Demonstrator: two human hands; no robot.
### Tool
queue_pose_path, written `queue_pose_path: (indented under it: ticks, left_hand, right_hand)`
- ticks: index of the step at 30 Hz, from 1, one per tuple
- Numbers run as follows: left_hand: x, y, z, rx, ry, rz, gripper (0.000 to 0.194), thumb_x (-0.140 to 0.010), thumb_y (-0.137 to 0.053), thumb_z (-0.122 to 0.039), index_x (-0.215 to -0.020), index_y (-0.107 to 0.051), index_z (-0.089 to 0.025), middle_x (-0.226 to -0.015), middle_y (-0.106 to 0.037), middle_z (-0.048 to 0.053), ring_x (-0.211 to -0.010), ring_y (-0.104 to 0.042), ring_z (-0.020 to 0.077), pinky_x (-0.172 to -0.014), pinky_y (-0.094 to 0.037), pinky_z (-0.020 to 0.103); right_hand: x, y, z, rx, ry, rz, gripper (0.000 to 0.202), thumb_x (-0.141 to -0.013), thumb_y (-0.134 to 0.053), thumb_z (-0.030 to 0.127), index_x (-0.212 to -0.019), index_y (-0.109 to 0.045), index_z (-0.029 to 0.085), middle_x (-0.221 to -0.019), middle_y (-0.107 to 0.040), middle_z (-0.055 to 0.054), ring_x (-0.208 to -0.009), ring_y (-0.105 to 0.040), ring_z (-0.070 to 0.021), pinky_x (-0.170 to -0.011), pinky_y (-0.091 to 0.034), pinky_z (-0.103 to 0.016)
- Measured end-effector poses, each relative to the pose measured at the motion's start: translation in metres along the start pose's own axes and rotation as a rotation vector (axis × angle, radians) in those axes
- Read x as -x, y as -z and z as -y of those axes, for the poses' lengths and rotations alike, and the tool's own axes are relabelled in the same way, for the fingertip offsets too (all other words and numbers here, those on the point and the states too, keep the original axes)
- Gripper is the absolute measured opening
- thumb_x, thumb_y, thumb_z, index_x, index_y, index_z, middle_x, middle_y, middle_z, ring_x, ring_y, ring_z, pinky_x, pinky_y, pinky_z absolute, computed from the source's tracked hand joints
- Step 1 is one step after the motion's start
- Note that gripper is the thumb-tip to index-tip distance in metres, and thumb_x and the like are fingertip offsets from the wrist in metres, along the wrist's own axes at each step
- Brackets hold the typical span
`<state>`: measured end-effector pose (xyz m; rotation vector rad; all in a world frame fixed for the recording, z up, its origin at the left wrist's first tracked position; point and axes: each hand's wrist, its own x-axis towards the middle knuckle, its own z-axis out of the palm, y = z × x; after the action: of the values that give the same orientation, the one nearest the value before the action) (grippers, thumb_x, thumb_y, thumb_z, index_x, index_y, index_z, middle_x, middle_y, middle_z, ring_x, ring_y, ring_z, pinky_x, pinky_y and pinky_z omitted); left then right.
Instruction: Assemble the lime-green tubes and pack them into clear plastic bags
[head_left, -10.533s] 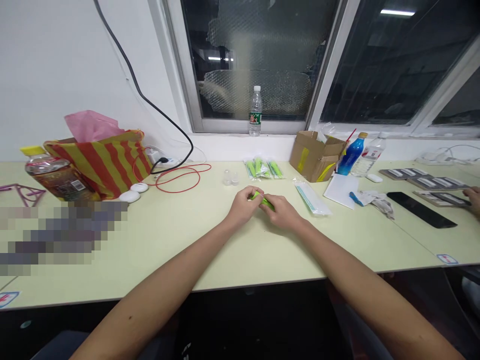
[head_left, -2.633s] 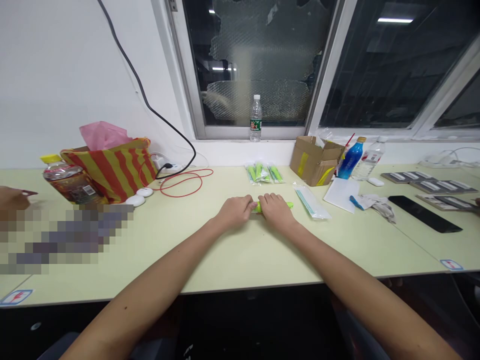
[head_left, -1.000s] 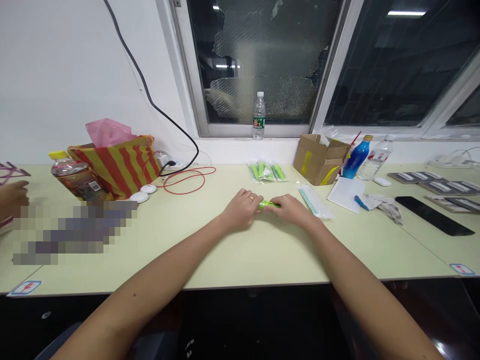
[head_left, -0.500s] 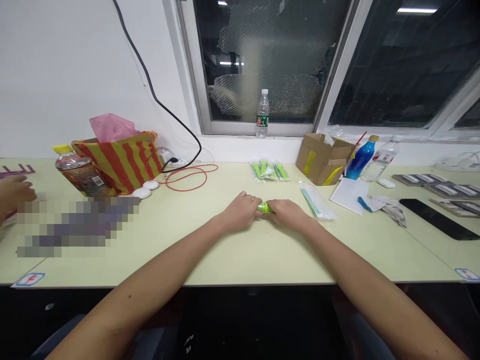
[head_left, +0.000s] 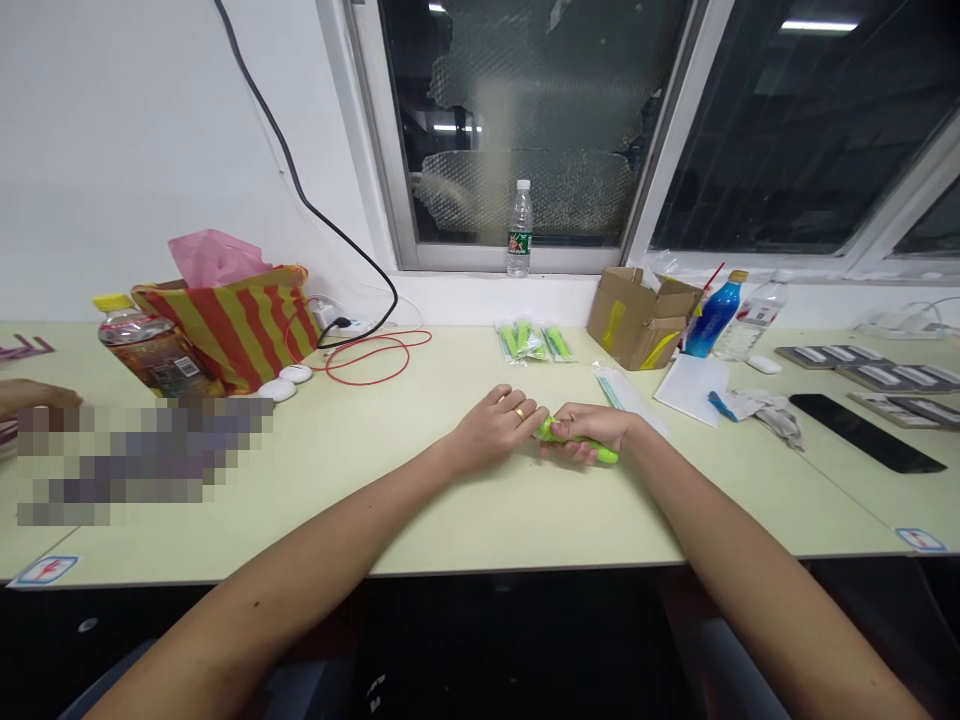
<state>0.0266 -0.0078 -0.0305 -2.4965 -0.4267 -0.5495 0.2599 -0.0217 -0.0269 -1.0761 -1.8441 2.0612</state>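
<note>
A slim, lime-green stick-shaped object (head_left: 606,455) is held between my two hands, a little above the table; its exact kind I cannot make out. My right hand (head_left: 589,428) wraps round its middle, thumb on top, and the rounded end sticks out below the palm. My left hand (head_left: 499,430), with a ring on one finger, is closed at the object's other end, where its fingers hide part of it. Beyond my hands lie clear packets of similar green objects (head_left: 529,340). Close to my right hand is a clear plastic sleeve with a pale green strip (head_left: 626,400).
At the left stand a striped bag (head_left: 247,330) and a brown drink bottle (head_left: 157,350), near a co-worker's hand (head_left: 41,400). A cardboard box (head_left: 637,320), a blue bottle (head_left: 718,315) and a black phone-like slab (head_left: 866,432) are on the right. A red cable (head_left: 367,380) lies coiled near the wall.
My hands have turned and drawn slightly apart, so more of the green object shows, its end now pointing right from my right hand. The view has shifted slightly.
</note>
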Motion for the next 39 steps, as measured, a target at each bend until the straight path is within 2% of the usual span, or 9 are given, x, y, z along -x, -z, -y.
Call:
queue_pose_path:
  ticks: [4,7,9,14,27,31,33,36,39]
  left_hand:
    - [0.001,0.002,0.005,0.105,0.056,0.076,0.027,-0.096,-0.035,-0.021,-0.114,-0.054,-0.018,-0.099,-0.063,0.012,-0.094,-0.052,0.0243,-0.085,-0.035,0.04]
    - [0.004,-0.001,0.011,0.216,0.152,0.138,0.025,-0.094,-0.041,-0.027,-0.111,-0.055,-0.014,-0.094,-0.063,0.013,-0.089,-0.055,0.0251,-0.08,-0.037,0.039]
    - [0.005,-0.004,0.013,0.282,0.229,0.159,0.027,-0.093,-0.044,-0.029,-0.111,-0.055,-0.014,-0.092,-0.064,0.012,-0.087,-0.057,0.0246,-0.08,-0.038,0.039]
    - [0.005,-0.006,0.012,0.367,0.298,0.173,0.027,-0.094,-0.043,-0.032,-0.111,-0.055,-0.014,-0.093,-0.065,0.011,-0.089,-0.058,0.0241,-0.082,-0.039,0.039]
    - [0.001,-0.003,0.009,0.2,0.151,0.16,0.026,-0.095,-0.041,-0.03,-0.109,-0.055,-0.013,-0.093,-0.062,0.014,-0.089,-0.055,0.0258,-0.081,-0.036,0.039]
    - [0.002,-0.007,0.018,0.329,0.288,0.087,0.032,-0.092,-0.051,-0.036,-0.117,-0.054,-0.016,-0.099,-0.065,0.011,-0.092,-0.059,0.0245,-0.083,-0.039,0.037]
    - [0.004,-0.01,0.022,0.46,0.454,0.049,0.037,-0.088,-0.056,-0.045,-0.116,-0.054,-0.02,-0.092,-0.066,0.006,-0.083,-0.06,0.0215,-0.076,-0.041,0.033]
    - [0.008,-0.013,0.025,0.708,0.745,-0.015,0.041,-0.079,-0.063,-0.056,-0.103,-0.059,-0.023,-0.073,-0.063,-0.001,-0.065,-0.057,0.0163,-0.06,-0.039,0.027]
    - [0.01,-0.015,0.029,0.98,0.95,-0.118,0.041,-0.072,-0.069,-0.058,-0.09,-0.062,-0.021,-0.068,-0.063,-0.001,-0.057,-0.054,0.0127,-0.052,-0.038,0.024]
  right_hand:
    - [-0.002,-0.008,0.005,0.228,0.053,-0.151,0.062,-0.088,-0.044,0.069,-0.098,-0.063,0.011,-0.056,-0.047,0.003,-0.044,-0.037,-0.0093,-0.042,-0.031,-0.023]
    - [-0.006,-0.025,0.013,0.747,0.128,-0.592,0.054,-0.093,-0.039,0.063,-0.092,-0.063,0.015,-0.077,-0.065,-0.007,-0.063,-0.056,-0.016,-0.059,-0.041,-0.027]
    - [-0.01,-0.037,0.017,1.117,0.111,-0.805,0.044,-0.09,-0.051,0.058,-0.1,-0.063,0.017,-0.095,-0.068,-0.011,-0.083,-0.062,-0.0222,-0.069,-0.041,-0.029]
    - [-0.019,-0.044,0.014,1.484,-0.03,-0.837,0.029,-0.097,-0.046,0.04,-0.102,-0.06,0.015,-0.098,-0.068,-0.014,-0.087,-0.064,-0.0244,-0.069,-0.038,-0.029]
    - [-0.014,-0.026,0.006,0.972,0.078,-0.658,0.039,-0.088,-0.056,0.052,-0.094,-0.067,0.016,-0.08,-0.066,-0.005,-0.068,-0.056,-0.0168,-0.059,-0.035,-0.026]
    - [-0.004,-0.008,0.009,0.94,0.254,-0.842,0.056,-0.079,-0.067,0.054,-0.123,-0.062,0.021,-0.109,-0.067,-0.008,-0.097,-0.059,-0.0229,-0.082,-0.043,-0.031]
    - [0.008,0.01,0.007,0.933,0.315,-1.145,0.051,-0.088,-0.054,0.054,-0.124,-0.061,0.019,-0.117,-0.064,-0.011,-0.11,-0.056,-0.0248,-0.094,-0.04,-0.035]
    - [0.025,0.038,-0.003,0.894,0.041,-1.587,0.05,-0.095,-0.039,0.05,-0.116,-0.062,0.011,-0.117,-0.062,-0.019,-0.113,-0.054,-0.0293,-0.096,-0.038,-0.041]
    - [0.03,0.055,-0.017,0.796,-0.505,-1.556,0.069,-0.08,-0.058,0.058,-0.123,-0.056,0.006,-0.121,-0.058,-0.027,-0.114,-0.052,-0.0407,-0.089,-0.042,-0.047]
